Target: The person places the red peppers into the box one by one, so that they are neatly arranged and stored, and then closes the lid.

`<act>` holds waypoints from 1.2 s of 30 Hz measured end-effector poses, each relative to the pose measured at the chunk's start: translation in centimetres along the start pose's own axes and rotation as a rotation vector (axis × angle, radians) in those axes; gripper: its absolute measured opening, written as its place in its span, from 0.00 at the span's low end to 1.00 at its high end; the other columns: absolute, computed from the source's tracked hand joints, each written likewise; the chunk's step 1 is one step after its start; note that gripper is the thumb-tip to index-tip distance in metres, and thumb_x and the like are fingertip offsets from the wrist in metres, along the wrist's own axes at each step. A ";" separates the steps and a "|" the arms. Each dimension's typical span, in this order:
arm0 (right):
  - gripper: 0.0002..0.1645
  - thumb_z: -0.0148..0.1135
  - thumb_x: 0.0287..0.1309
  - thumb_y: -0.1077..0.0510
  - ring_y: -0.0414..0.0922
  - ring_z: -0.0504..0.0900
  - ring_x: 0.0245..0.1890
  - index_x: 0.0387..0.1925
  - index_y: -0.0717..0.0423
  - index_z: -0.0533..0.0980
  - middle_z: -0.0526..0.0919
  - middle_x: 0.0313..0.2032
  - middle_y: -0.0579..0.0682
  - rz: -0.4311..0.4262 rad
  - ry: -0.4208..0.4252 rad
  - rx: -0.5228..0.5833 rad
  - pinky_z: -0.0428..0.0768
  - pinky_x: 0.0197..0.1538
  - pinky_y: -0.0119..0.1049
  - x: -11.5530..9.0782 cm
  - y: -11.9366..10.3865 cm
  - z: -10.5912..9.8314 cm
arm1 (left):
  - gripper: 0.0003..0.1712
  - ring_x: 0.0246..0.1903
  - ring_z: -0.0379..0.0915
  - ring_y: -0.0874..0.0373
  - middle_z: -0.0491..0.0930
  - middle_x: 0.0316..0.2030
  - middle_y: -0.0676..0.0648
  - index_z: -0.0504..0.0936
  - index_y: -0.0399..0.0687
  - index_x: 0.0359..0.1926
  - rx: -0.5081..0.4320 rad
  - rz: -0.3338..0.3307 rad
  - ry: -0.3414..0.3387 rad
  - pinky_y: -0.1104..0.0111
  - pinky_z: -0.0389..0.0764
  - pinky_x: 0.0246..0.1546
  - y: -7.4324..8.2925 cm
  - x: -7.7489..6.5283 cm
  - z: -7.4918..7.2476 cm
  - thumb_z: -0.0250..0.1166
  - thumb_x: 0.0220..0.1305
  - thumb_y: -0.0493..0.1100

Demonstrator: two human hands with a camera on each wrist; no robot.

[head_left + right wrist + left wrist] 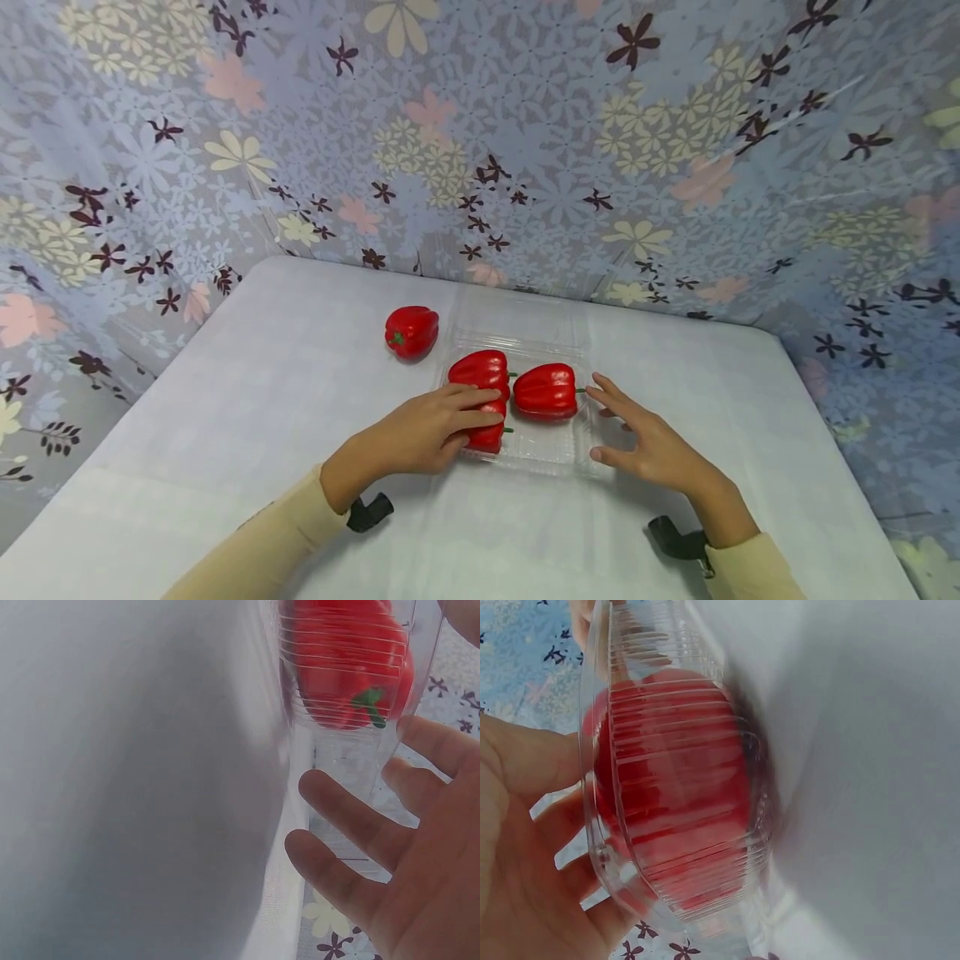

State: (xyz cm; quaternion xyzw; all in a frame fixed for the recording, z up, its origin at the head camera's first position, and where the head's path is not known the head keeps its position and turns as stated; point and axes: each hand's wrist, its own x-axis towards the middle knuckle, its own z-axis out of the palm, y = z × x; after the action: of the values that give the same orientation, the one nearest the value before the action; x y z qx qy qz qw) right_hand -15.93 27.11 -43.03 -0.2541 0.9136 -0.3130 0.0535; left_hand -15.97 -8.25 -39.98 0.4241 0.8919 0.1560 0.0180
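A clear plastic clamshell box (551,450) lies open on the table, its ribbed wall close up in both wrist views. Inside it are three red bell peppers with green stems: one at the back left, one on the right (546,392), and one at the front left (486,437). My left hand (420,429) lies over the front left bell pepper, fingers across its top and thumb at its near side. Beside the box's right edge is my right hand (648,442), its fingers spread and holding nothing. One fingertip is near the right pepper's stem.
Another red bell pepper (412,332) lies on the table behind and left of the box. The box's clear lid (517,321) is folded back toward the flowered wall covering (480,150). A white cloth (247,400) covers the table.
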 end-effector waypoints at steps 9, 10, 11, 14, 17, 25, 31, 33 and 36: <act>0.48 0.70 0.57 0.50 0.58 0.79 0.59 0.75 0.54 0.58 0.53 0.78 0.59 -0.001 -0.001 0.002 0.79 0.53 0.66 0.0 -0.2 -0.1 | 0.31 0.72 0.62 0.50 0.67 0.72 0.51 0.74 0.59 0.68 0.015 0.023 0.002 0.55 0.72 0.69 0.2 0.0 -0.3 0.66 0.63 0.42; 0.48 0.70 0.57 0.50 0.58 0.79 0.59 0.75 0.53 0.58 0.53 0.78 0.59 -0.001 -0.001 0.002 0.79 0.53 0.66 0.0 -0.2 -0.2 | 0.31 0.72 0.62 0.50 0.67 0.72 0.51 0.74 0.58 0.67 0.016 0.026 0.005 0.55 0.71 0.69 0.2 -0.1 -0.3 0.65 0.63 0.42; 0.48 0.69 0.57 0.50 0.58 0.79 0.59 0.75 0.53 0.58 0.53 0.78 0.59 -0.002 -0.001 0.001 0.79 0.53 0.66 0.1 -0.2 -0.2 | 0.31 0.72 0.62 0.50 0.67 0.72 0.51 0.74 0.58 0.67 0.016 0.026 0.006 0.55 0.71 0.69 0.3 -0.1 -0.4 0.65 0.63 0.42; 0.48 0.69 0.58 0.49 0.58 0.79 0.59 0.75 0.53 0.58 0.53 0.78 0.59 -0.002 -0.001 -0.001 0.79 0.53 0.65 0.1 -0.1 -0.1 | 0.31 0.72 0.62 0.50 0.67 0.72 0.50 0.74 0.57 0.67 0.007 0.023 0.008 0.54 0.71 0.70 0.4 -0.1 -0.6 0.65 0.63 0.42; 0.48 0.69 0.58 0.49 0.58 0.79 0.59 0.75 0.54 0.58 0.53 0.78 0.59 -0.002 0.001 0.000 0.79 0.54 0.65 0.1 -0.1 -0.1 | 0.30 0.72 0.62 0.50 0.68 0.72 0.50 0.75 0.56 0.67 -0.014 0.005 0.018 0.54 0.72 0.69 0.4 -0.2 -1.1 0.66 0.62 0.42; 0.48 0.69 0.57 0.50 0.58 0.79 0.58 0.75 0.54 0.59 0.54 0.77 0.59 -0.001 0.003 -0.008 0.79 0.53 0.65 -0.1 0.1 -0.1 | 0.30 0.72 0.62 0.51 0.69 0.71 0.50 0.75 0.56 0.66 -0.053 -0.037 0.018 0.53 0.73 0.68 -0.1 -0.3 -1.4 0.66 0.61 0.42; 0.48 0.69 0.57 0.50 0.58 0.79 0.59 0.75 0.54 0.59 0.53 0.77 0.59 -0.002 0.000 -0.006 0.79 0.53 0.66 -0.2 0.1 -0.2 | 0.28 0.70 0.65 0.51 0.71 0.69 0.49 0.78 0.52 0.63 -0.049 -0.065 0.063 0.54 0.75 0.67 -1.4 -0.3 -1.8 0.66 0.61 0.41; 0.48 0.69 0.58 0.50 0.59 0.79 0.59 0.75 0.54 0.58 0.53 0.77 0.59 -0.002 -0.004 -0.002 0.79 0.54 0.66 -0.2 0.1 -0.2 | 0.26 0.68 0.67 0.50 0.73 0.68 0.47 0.79 0.50 0.62 -0.033 -0.067 0.097 0.53 0.75 0.66 -2.2 -0.4 -2.2 0.67 0.61 0.41; 0.48 0.69 0.58 0.50 0.59 0.79 0.59 0.75 0.53 0.58 0.52 0.78 0.59 0.007 -0.007 -0.001 0.78 0.54 0.67 -0.2 -0.1 -0.2 | 0.25 0.67 0.70 0.49 0.75 0.66 0.47 0.80 0.49 0.60 0.000 -0.077 0.144 0.52 0.76 0.65 -3.5 -0.4 -3.1 0.68 0.60 0.40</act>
State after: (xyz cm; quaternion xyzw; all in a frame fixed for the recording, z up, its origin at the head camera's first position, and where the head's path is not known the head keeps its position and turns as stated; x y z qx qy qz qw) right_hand -15.78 27.29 -42.84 -0.2520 0.9143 -0.3117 0.0578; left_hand -18.88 -11.46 -38.15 0.3771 0.9066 0.1852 -0.0400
